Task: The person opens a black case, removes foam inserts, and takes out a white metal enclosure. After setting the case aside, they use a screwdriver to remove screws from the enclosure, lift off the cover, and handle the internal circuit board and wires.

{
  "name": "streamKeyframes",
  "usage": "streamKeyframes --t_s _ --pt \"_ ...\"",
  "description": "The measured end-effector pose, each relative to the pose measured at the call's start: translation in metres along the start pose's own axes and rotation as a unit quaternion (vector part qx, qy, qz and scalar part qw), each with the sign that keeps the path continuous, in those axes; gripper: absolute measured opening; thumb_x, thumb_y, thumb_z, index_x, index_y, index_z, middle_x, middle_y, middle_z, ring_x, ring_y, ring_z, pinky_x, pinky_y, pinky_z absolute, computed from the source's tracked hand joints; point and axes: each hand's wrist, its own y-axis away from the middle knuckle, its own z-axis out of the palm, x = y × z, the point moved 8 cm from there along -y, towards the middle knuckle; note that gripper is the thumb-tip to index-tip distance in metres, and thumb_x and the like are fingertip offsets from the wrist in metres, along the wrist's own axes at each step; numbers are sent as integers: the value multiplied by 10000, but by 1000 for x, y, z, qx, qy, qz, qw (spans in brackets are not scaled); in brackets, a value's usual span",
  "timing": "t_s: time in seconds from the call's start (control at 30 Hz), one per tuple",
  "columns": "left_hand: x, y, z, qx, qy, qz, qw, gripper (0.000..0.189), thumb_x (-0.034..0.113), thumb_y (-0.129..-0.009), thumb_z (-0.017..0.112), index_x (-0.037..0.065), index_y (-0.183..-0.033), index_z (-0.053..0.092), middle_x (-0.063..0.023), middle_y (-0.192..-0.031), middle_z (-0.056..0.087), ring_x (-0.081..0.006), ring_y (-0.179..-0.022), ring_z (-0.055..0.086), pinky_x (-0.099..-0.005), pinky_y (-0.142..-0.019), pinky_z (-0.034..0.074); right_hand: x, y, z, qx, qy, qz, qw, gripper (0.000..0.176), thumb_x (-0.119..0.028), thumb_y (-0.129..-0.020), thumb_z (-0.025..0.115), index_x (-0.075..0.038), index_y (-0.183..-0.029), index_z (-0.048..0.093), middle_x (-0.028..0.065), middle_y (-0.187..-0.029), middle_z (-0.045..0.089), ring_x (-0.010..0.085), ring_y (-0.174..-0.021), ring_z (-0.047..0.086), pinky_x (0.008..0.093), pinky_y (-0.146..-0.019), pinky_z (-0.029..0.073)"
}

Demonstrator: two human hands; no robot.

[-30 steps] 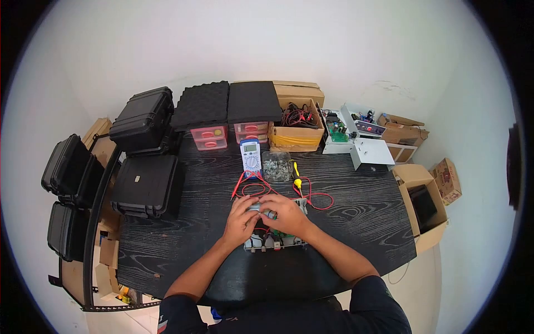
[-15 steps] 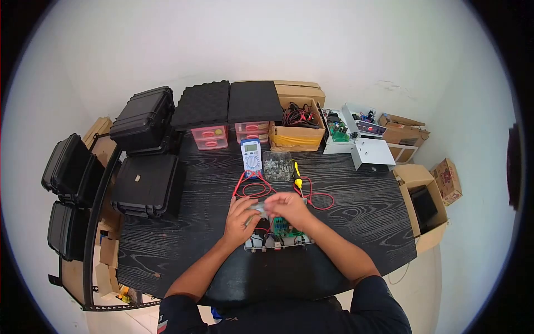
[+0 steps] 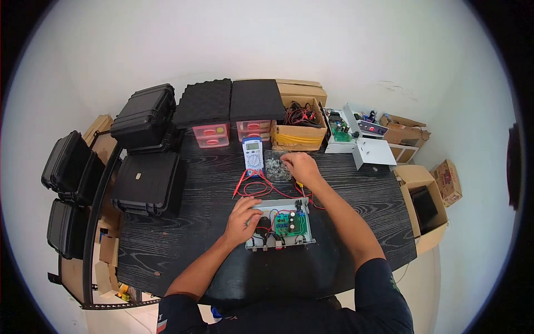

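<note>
An open grey metal case (image 3: pixel 306 207) lies on the table in front of me, with a green circuit board (image 3: pixel 300 224), wires and connectors inside. My left hand (image 3: pixel 243 221) is closed over the case's left side, fingers bent and thumb on the inner side. My right hand (image 3: pixel 301 168) reaches over the clear tray of small metal parts (image 3: pixel 275 168), fingertips pinched at its right part; anything between them is hidden. Beside the tray stands a blue-and-white multimeter (image 3: pixel 253 156) with red test leads (image 3: pixel 253 188). The yellow-handled screwdriver (image 3: pixel 300 185) is partly covered by my right hand and forearm.
Black hard cases (image 3: pixel 147 183) stand on the left. Along the back are pink drawer units (image 3: pixel 211 136) under black foam, a cardboard box of cables (image 3: pixel 299 136), and opened electronics housings (image 3: pixel 374 153). Another cardboard box (image 3: pixel 434 236) sits off the table's right side.
My right hand has moved from above the metal case up to the parts tray, uncovering the circuit board. My left hand stays at the case's left side.
</note>
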Motion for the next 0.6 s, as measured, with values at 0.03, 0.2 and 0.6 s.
streamKeyframes --t_s 0.03,0.2,0.6 --pt "0 -1 0 -2 0 -1 1000 157 142 -1003 663 17 -1020 757 -153 -1306 700 -379 -1297 589 -524 -1146 411 3 -1 4 -13 8 4 1000 208 -197 -939 714 -83 -1103 776 157 -1021 771 356 -982 732 477 -867 584" --pt "-2 -1 -2 13 17 -3 1000 160 130 -1008 646 15 -1017 756 -154 -1304 700 -376 -1292 591 -493 -1126 433 -19 10 -5 -29 -2 -28 999 215 -223 -930 717 -93 -1093 770 149 -1007 766 353 -968 734 488 -852 585" --pt "34 -23 -12 -155 -139 77 975 330 333 -804 822 91 -1022 769 -80 -1293 692 -296 -1294 597 -688 -1242 192 -123 111 19 -342 -112 -129 924 209 -154 -885 707 -59 -1068 745 106 -866 759 320 -846 740 451 -769 567"
